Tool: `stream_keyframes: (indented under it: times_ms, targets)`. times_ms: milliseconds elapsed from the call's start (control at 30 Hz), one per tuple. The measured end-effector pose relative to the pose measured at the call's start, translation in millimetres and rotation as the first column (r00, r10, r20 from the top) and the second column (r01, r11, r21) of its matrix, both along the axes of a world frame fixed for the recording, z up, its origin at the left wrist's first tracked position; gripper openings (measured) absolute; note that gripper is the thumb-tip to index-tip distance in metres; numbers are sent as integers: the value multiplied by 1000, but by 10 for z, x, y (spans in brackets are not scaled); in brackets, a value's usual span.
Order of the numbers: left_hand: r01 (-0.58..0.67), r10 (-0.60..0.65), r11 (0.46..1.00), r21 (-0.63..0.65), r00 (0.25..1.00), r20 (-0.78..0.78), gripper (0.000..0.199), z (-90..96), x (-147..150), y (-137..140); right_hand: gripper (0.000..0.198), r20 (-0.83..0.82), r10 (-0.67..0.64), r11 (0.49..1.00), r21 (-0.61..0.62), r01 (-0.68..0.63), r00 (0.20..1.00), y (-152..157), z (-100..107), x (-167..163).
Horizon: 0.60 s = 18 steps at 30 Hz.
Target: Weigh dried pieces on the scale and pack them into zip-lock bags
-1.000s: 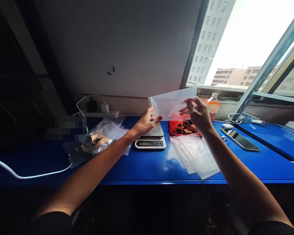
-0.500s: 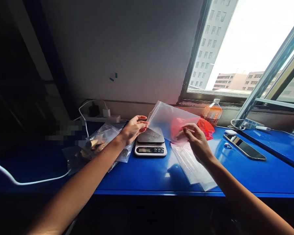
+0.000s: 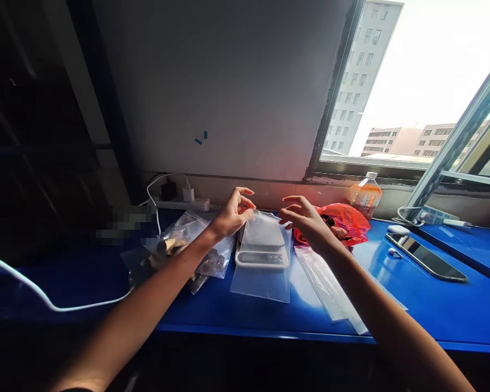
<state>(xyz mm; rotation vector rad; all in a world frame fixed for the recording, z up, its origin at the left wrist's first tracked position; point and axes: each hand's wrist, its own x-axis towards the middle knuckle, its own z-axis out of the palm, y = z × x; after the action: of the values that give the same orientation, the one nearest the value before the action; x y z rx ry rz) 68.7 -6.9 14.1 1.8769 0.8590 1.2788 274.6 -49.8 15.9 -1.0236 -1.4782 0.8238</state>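
A clear plastic zip bag (image 3: 261, 286) hangs flat in front of the kitchen scale (image 3: 262, 258), whose display and platform show hazily through it. My left hand (image 3: 233, 215) is closed in a pinch at the bag's upper left corner, with the index finger raised. At the upper right corner, my right hand (image 3: 306, 218) pinches the bag's edge between thumb and fingers. Nothing shows inside the bag. Just right of the scale is a stack of clear bags (image 3: 326, 288), partly behind my right forearm.
Filled clear bags with brown pieces (image 3: 173, 245) lie left of the scale. A red plastic bag (image 3: 351, 220) holds dark brown pieces, with an orange drink bottle (image 3: 366, 196) behind it. A phone (image 3: 427, 256), an earbud case (image 3: 399, 230) and a power strip (image 3: 200, 204) are also on the blue table (image 3: 445, 310).
The zip bag has swung from sideways to hanging down over the scale. My right hand has moved left and up to the bag's top corner, uncovering the red bag's contents.
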Motion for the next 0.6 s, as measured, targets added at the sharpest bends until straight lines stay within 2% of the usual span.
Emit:
stream_keyframes:
  times_ms: [67, 167, 233, 333, 400, 467, 600]
  targets:
    - [-52, 58, 993, 103, 997, -47, 43, -68, -16, -19, 35, 110, 11, 1000, 14, -13, 994, 42, -84, -122]
    - [-67, 110, 970, 235, 979, -174, 46, -150, -37, -90, 21, 350, -120, 974, 225, 41, 929, 7, -196, -227]
    - [2, 80, 951, 310, 964, -253, 47, -183, -19, -153, 18, 469, -195, 936, 350, 21, 861, -36, -245, -271]
    - [127, 11, 903, 409, 948, -319, 42, -219, 50, -238, 16, 532, -210, 929, 369, -2, 821, -80, -286, -322]
    - [123, 25, 887, 446, 949, -313, 35, -244, 97, -272, 16, 505, -189, 938, 347, 3, 842, -93, -300, -343]
    - [68, 53, 912, 405, 959, -279, 32, -267, 125, -283, 20, 457, -187, 936, 353, 16, 869, -101, -308, -355]
    - [-2, 26, 990, 140, 986, -164, 40, -289, 133, -251, 23, 417, -232, 922, 383, 62, 879, -115, -322, -375]
